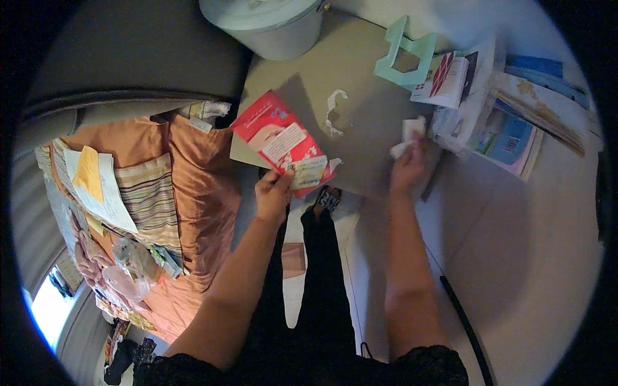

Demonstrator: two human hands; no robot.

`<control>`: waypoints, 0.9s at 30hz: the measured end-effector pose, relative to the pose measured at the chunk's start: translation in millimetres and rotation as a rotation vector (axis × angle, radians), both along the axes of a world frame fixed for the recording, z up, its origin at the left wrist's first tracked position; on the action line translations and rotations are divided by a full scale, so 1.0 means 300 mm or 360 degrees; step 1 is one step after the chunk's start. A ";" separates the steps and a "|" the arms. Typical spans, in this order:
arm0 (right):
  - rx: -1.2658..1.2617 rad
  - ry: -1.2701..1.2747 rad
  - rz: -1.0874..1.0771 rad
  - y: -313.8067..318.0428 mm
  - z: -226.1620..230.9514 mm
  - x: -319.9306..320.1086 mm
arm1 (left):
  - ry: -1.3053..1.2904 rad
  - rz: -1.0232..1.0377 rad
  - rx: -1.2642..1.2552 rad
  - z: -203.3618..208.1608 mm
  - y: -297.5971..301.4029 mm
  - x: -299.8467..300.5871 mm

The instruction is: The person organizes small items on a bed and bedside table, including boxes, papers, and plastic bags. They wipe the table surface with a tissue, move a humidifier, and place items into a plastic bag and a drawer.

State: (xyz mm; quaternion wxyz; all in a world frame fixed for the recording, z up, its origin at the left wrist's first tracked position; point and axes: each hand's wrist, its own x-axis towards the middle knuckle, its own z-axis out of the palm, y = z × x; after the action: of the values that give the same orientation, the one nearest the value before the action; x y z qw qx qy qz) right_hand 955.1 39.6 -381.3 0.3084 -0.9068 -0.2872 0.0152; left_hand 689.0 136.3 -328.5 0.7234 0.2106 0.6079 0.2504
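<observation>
My left hand (274, 192) grips the lower edge of a flat red packet (261, 116) with pale printed labels. A small white torn edge sticks out at the packet's lower right corner. My right hand (409, 161) is closed on a crumpled white piece of paper (412, 130), held apart from the packet. Between the two hands, a thin torn white paper strip (331, 112) lies curled on the grey-beige surface (367, 90).
A pale lidded bucket (283, 32) stands at the back. A mint-green stand (412, 61) and several books and booklets (508, 138) sit at the far right. On the left is a bed with an orange sheet (199, 193), papers and plastic bags. My sandalled foot (327, 199) shows below.
</observation>
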 end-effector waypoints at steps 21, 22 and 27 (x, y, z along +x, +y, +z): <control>-0.0112 -0.0355 0.1162 0.536 0.042 -0.048 | -0.0147 0.0175 -0.0339 -0.032 -0.323 -0.147; -0.0256 -0.0358 0.1200 0.545 0.041 -0.062 | -0.0148 0.0172 -0.0349 -0.036 -0.338 -0.150; -0.0191 -0.0335 0.1885 0.436 0.014 -0.171 | -0.0071 0.0261 -0.0380 -0.107 -0.401 -0.187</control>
State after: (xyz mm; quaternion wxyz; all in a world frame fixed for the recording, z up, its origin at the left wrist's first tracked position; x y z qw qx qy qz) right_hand 903.7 170.4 -377.2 0.1656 -0.6051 -0.7708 0.1108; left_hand 632.8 16.1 -360.7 0.7338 0.0670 0.6323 0.2392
